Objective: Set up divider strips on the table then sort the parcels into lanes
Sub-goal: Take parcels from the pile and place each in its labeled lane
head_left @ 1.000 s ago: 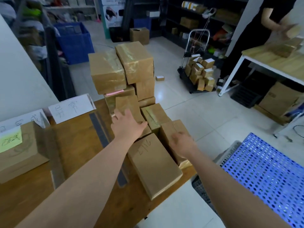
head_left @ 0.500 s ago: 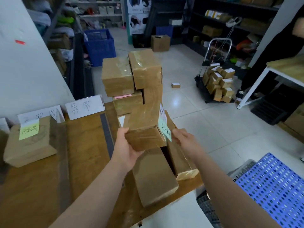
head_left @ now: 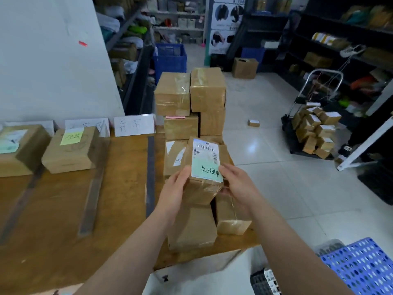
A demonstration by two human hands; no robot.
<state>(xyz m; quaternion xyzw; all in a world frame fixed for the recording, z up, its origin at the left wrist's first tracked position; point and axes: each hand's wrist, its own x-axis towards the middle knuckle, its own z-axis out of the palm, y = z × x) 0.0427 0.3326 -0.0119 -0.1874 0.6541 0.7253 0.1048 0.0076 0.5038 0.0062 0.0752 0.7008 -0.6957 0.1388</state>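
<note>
- Left hand [head_left: 174, 188] grips the parcel's [head_left: 203, 173] left side, fingers curled round it.
- Right hand [head_left: 238, 184] clasps its right side.
- Parcel is held above the worktop [head_left: 53, 209], label up, before the stack [head_left: 191, 103].

Matt brown cardboard on the held parcel [head_left: 195, 194], under glossy, wrinkled clear tape [head_left: 209, 189]; smooth paper label [head_left: 205, 160] on top. Same taped cardboard on the stacked parcels [head_left: 207, 90]. Worn, matt wooden tabletop [head_left: 53, 209] with dull dark divider strips [head_left: 150, 173]. White paper signs [head_left: 134, 125], matt. Glossy tiled floor [head_left: 265, 145], reflecting light. Perforated blue plastic crate [head_left: 361, 267]; shiny metal trolley handle [head_left: 325, 73].
</note>
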